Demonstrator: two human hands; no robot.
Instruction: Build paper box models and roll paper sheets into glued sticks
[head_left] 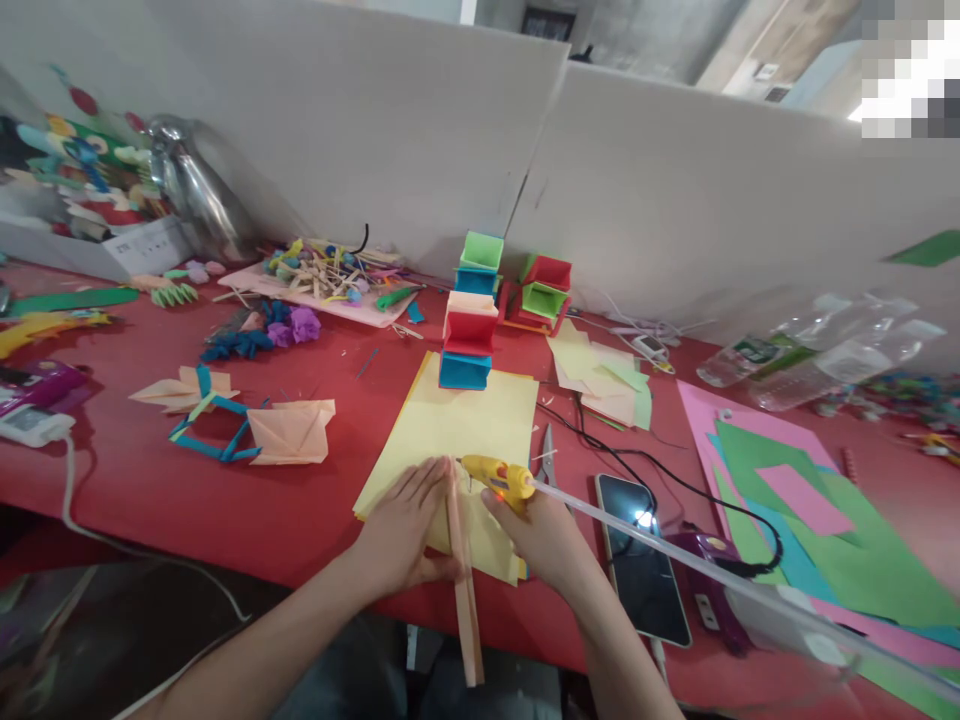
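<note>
My left hand (401, 528) presses on a long folded strip of peach paper (465, 610), fingers along its upper end and thumb lower down. The strip's near end sticks out past the table edge. In my right hand (546, 535) is a yellow hot glue gun (496, 474), its nozzle at the strip's top end and a red light glowing on it. A long clear glue stick (637, 535) runs out of its back toward the lower right. Under both hands lies a pale yellow paper sheet (457, 420). Folded boxes of coloured paper (469, 335) stand at its far edge.
Scissors (550, 452) and a phone (643, 560) lie to the right, with a black cable (645, 452). Coloured paper sheets (847, 520) and plastic bottles (832, 365) are farther right. Peach paper shapes (292, 432), sticks (330, 275) and a metal jug (202, 190) are left.
</note>
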